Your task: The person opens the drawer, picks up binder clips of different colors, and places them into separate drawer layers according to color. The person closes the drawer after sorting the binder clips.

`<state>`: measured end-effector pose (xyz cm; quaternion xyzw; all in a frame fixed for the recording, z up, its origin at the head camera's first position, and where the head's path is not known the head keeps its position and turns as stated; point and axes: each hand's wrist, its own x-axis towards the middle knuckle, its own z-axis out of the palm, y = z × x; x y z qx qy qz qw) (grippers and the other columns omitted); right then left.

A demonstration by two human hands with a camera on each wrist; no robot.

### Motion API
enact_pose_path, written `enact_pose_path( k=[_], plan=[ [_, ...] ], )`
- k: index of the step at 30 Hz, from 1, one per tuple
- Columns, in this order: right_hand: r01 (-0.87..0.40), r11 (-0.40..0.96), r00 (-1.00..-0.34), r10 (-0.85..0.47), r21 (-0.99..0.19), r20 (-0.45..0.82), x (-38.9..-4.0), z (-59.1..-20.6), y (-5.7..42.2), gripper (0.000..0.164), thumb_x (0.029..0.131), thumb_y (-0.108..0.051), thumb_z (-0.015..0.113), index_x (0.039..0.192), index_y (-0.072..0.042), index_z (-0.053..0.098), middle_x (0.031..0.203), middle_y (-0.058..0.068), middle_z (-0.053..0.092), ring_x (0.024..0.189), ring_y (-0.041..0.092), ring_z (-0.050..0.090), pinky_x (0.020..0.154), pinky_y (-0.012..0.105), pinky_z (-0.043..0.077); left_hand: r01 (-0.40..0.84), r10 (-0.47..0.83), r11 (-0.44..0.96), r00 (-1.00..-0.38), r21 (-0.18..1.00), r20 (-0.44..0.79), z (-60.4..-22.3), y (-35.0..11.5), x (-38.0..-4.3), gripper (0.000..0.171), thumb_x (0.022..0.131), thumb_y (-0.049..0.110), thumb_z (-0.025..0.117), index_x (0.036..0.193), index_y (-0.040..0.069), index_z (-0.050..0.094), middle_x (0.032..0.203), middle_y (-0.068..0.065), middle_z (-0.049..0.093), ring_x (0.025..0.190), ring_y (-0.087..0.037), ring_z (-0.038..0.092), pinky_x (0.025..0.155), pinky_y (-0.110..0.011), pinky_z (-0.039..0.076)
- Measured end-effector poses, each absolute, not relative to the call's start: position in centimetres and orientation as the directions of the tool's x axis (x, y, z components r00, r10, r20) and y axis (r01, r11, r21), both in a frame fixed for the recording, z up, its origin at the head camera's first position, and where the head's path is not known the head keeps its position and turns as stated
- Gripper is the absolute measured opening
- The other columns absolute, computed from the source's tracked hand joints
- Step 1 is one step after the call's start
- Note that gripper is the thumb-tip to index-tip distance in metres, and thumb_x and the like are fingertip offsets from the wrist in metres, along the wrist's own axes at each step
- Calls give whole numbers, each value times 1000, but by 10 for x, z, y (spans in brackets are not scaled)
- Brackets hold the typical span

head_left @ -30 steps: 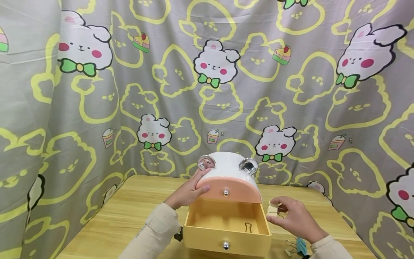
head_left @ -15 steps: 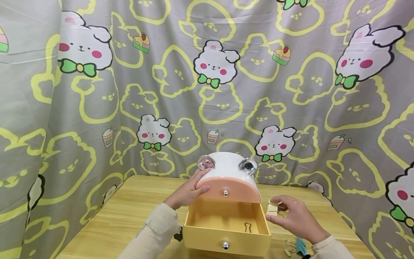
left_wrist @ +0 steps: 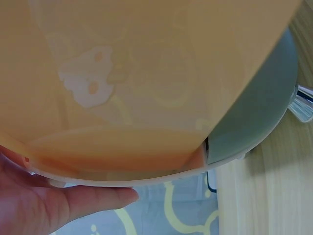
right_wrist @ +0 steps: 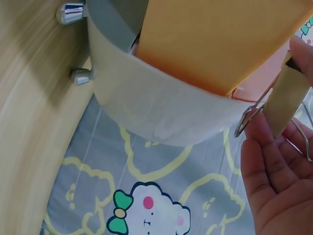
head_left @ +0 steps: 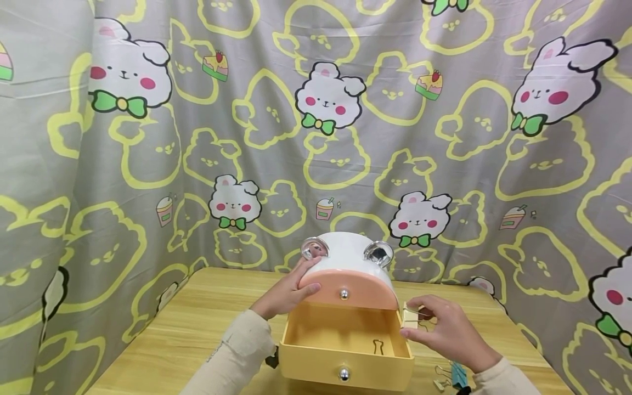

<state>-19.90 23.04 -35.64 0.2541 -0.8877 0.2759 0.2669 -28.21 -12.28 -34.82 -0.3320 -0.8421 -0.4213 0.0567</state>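
Observation:
A small white storage cabinet (head_left: 344, 249) with silver ear-like parts stands on the table, its pink upper drawer (head_left: 326, 285) shut. Its yellow lower drawer (head_left: 345, 356) is pulled out, and a binder clip (head_left: 378, 346) lies inside, only its wire handle clearly showing. My left hand (head_left: 288, 288) grips the cabinet's upper left edge, thumb on the pink front. Beside the drawer's right wall, my right hand (head_left: 446, 326) pinches a cream binder clip (head_left: 410, 317) between thumb and fingers. The right wrist view shows this binder clip (right_wrist: 288, 98) with its wire handles spread.
To the right of the drawer, a blue binder clip (head_left: 458, 375) and a small cream binder clip (head_left: 439, 385) lie on the wooden table (head_left: 197, 307). A dark object (head_left: 272, 359) shows partly by the left sleeve. A patterned curtain (head_left: 276, 159) hangs behind.
My right hand has shifted slightly left, bringing the cream binder clip closer to the drawer's right wall. The left hand and the cabinet stay where they were.

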Motion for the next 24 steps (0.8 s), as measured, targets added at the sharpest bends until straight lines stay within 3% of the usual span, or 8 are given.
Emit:
enact_pose_path(
  k=[18,24],
  plan=[
    [-752,606,-587,-437,-259,681,-200,-354,209,46,66,-28,91,103,-14,67,97,-11,62,76,3,54,62,24,49,628,521,409,-756,662,396,-348,-121,-282,62,99,31,58,152,21,29,153,-9,26,128,-35,39,102,-59,31],
    [-770,582,-578,-462,-261,673,-200,-354,201,50,62,-21,92,105,-12,67,98,-11,61,76,3,52,63,24,48,614,512,419,-768,669,385,-350,-123,-283,63,98,33,59,152,22,29,154,-7,25,129,-34,38,103,-58,31]
  ],
)
